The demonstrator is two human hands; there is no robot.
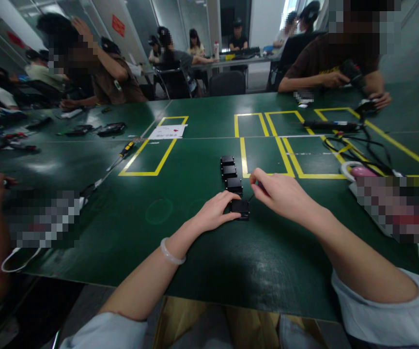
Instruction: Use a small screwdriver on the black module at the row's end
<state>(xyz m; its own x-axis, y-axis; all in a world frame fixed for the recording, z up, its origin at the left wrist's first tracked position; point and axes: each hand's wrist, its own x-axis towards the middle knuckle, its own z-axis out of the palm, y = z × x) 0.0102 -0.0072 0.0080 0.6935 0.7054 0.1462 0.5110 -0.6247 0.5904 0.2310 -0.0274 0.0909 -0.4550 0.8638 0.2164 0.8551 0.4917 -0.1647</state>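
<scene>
My left hand is closed on a small black rectangular block, with thumb and fingers along its left side while it rests on the green table. My right hand pinches a thin dark tool, whose tip reaches the block's right edge; most of the tool is hidden by the fingers, so its kind does not show. Beyond the held block, three similar black blocks stand in a line: a near one, a middle one and a far one.
Yellow tape rectangles mark the green table. A yellow-black screwdriver and a paper sheet lie to the left. Cables and a blurred-out phone-like device lie right. Co-workers sit across and at the left.
</scene>
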